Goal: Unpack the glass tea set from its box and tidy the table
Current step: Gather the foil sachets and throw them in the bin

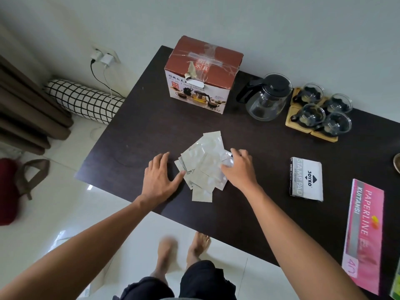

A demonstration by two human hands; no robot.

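Observation:
A pile of several silvery plastic wrappers (203, 163) lies in the middle of the dark table (134, 131). My left hand (159, 177) rests flat on the table, fingers spread, its thumb touching the pile's left edge. My right hand (239, 167) lies on the pile's right side, fingers curled around a crumpled clear wrapper. The tea set box (202, 73), red-brown on top, stands closed at the back. To its right stands a glass teapot (267, 97) with a black lid, and several glass cups (322, 109) sit on wooden coasters.
A boxed stamp pad (306, 179) and a pink receipt book (363, 232) lie on the right of the table. On the floor at left are a checked bolster (84, 100), a dark red bag (9, 189), and a wall socket with chargers (104, 58). My bare feet stand by the table's front edge.

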